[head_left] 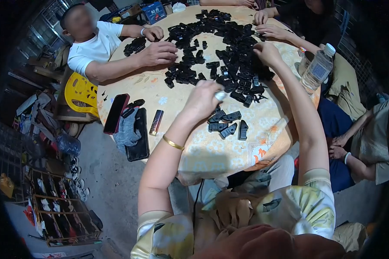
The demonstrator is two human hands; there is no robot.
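Note:
Small black plastic parts (240,56) lie in a big spread-out heap on the round table. My left hand (202,100), with a gold bangle at its wrist and a white wrap (220,96) on a finger, is curled at the heap's near edge. What its fingers hold, if anything, is hidden. Just below it lies a small group of black clip-like pieces (224,123), with one apart (243,130) on the right. My right hand (268,54) reaches to the heap's right side, fingers bent in against the parts; anything in them cannot be made out.
Left of my arm lie a phone (116,113), a crumpled grey cloth (129,130), a black case (141,140) and a lighter (156,122). A clear bottle (319,69) stands at the right edge. Other people's hands (157,54) work around the patterned tablecloth (194,151). A yellow chair (81,93) is at left.

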